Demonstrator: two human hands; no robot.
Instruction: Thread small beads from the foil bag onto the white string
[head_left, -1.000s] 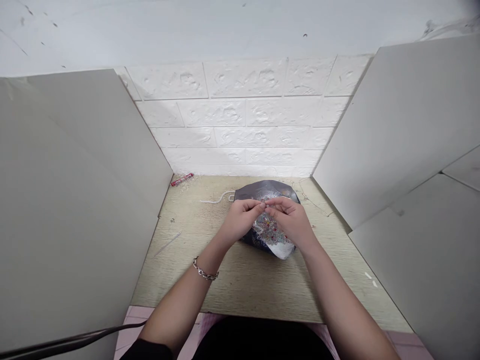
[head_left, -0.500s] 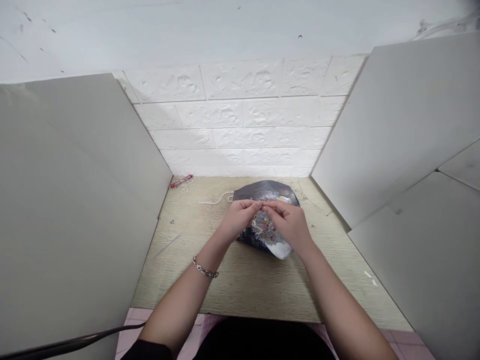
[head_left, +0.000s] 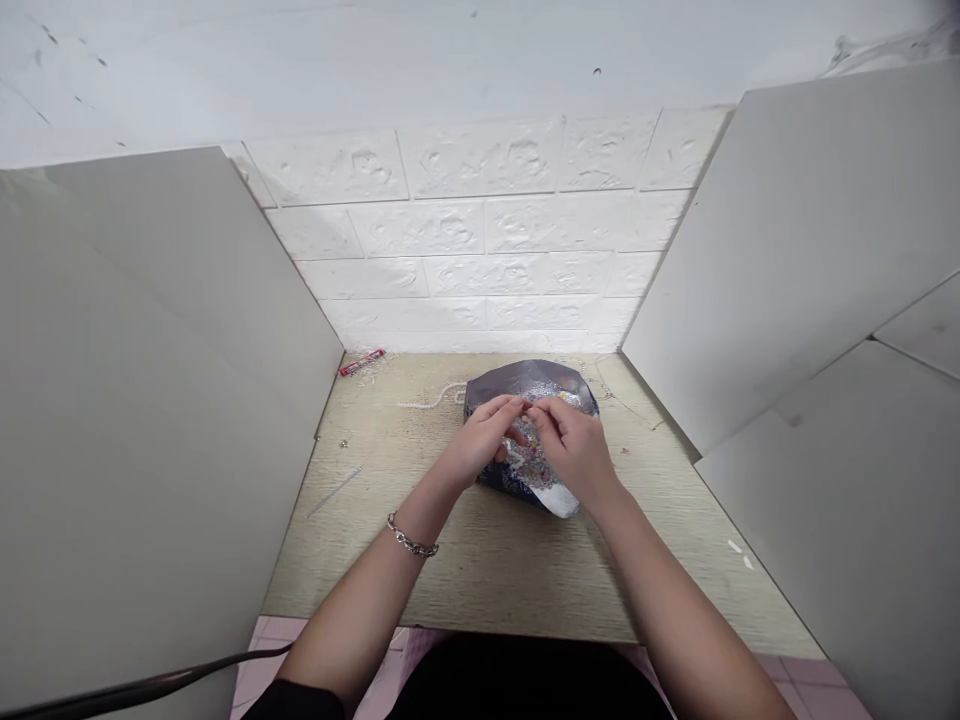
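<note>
Both hands are close together over a dark bag (head_left: 517,377) with a silvery lining, which lies on the table and holds many small, mostly clear and coloured beads (head_left: 534,468). My left hand (head_left: 484,437) has its thumb and forefinger pinched; whatever is between them is too small to make out. Facing it, my right hand (head_left: 576,445) is pinched as well, its fingertips just right of the left ones, and its contents cannot be told. From the left side of the bag runs a strand of white beads (head_left: 431,404).
At the back left of the wooden table (head_left: 450,570) lies a red tube-like packet (head_left: 361,362) among white bits. A thin pale stick (head_left: 335,490) rests on the left. Thin thread (head_left: 634,410) lies back right, white scraps (head_left: 741,553) front right. Grey panels (head_left: 795,270) stand on both sides.
The fingertips, touching before, have drawn slightly apart. My left hand's lower fingers have loosened from the palm, and my right hand has shifted a little.
</note>
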